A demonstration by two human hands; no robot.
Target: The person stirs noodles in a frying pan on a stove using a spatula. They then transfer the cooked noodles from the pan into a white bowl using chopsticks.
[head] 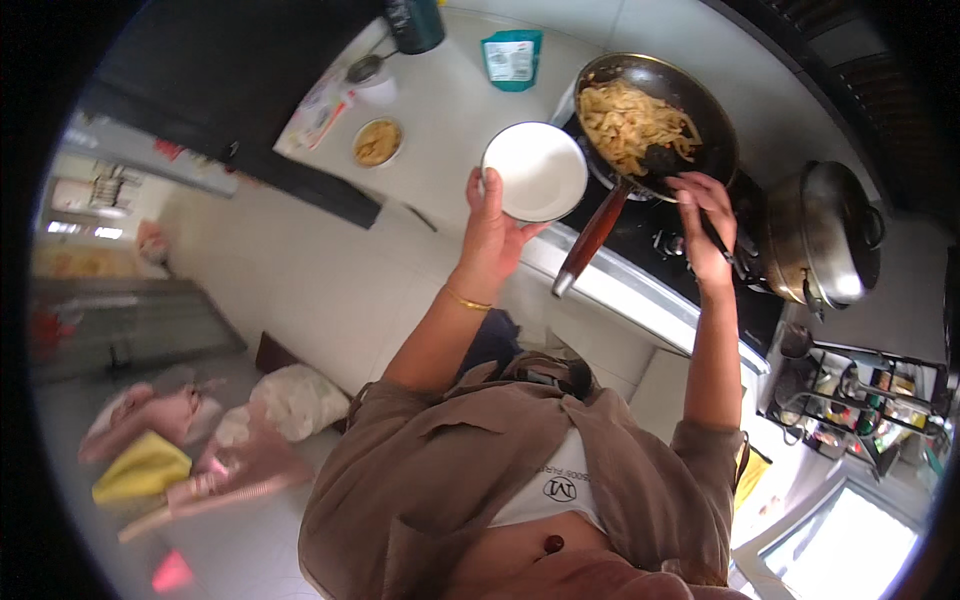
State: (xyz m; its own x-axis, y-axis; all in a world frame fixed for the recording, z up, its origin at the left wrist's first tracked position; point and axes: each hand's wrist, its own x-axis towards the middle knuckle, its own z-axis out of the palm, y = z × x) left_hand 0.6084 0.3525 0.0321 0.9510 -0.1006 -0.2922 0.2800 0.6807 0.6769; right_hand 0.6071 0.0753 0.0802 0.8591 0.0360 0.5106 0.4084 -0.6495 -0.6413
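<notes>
My left hand (493, 232) grips a white bowl (534, 171) with a dark rim, thumb over its near edge. Nothing lies inside the bowl, which is held just left of the frying pan (716, 127). Sliced, pale yellow cooked food (630, 124) is heaped in that pan. The pan's reddish-brown handle (596, 238) points towards me. At the pan's near right side, my right hand (705, 214) holds a spatula by its black handle (716, 240). The spatula's dark blade (661, 159) rests against the food.
A lidded metal pot (825, 232) stands right of the pan on the black stove (652, 238). On the counter (450, 112) are a teal pouch (513, 61), a small bowl of yellowish-brown food (377, 142), a white container (373, 81) and a dark bottle (415, 26). A utensil rack (862, 397) is at right.
</notes>
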